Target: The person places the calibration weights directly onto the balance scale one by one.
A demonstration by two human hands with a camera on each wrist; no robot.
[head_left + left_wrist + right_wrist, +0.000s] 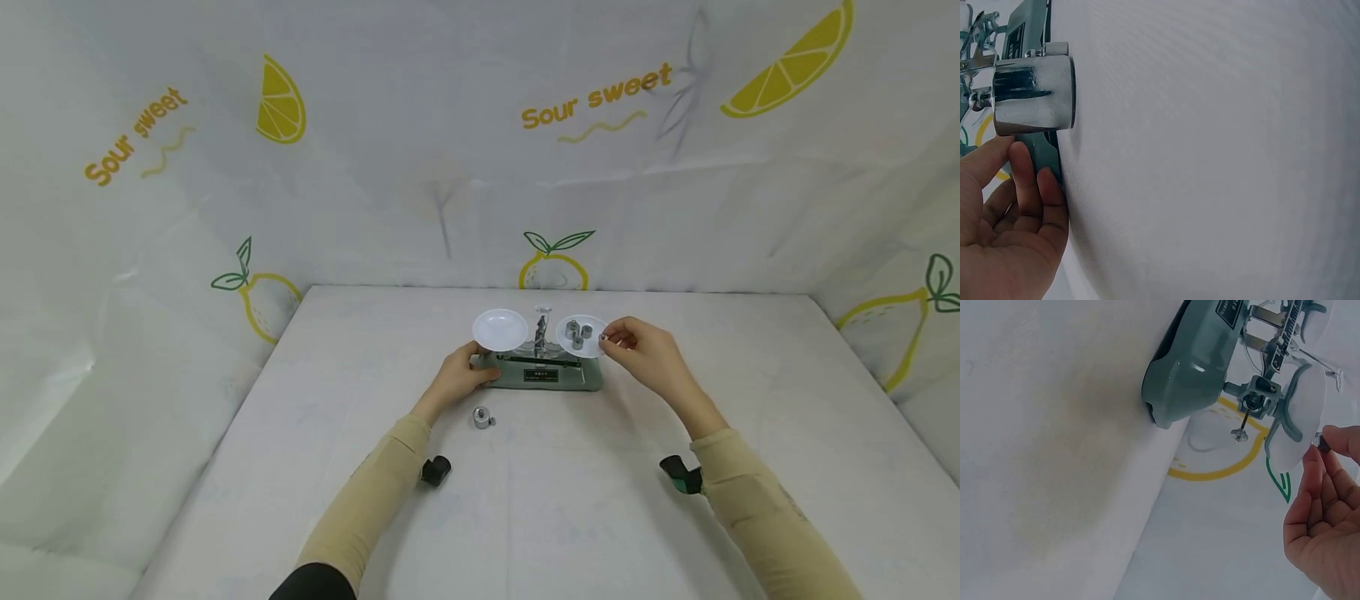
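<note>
- Balance: green base, far-middle of the table, one white pan per side.
- Right pan: cluster of metal weights standing in it.
- Right hand: thumb and fingertips pinching a small weight at that pan's right edge.
- Left pan: round, beyond the left hand, which grips the base's left end.
- Table, near side of base, left: large weight, tiny weight just right of it.

One scale; two plates atop it; six weights: three on its right plate, one pinched at that plate's edge, two before it; two hands.
</note>
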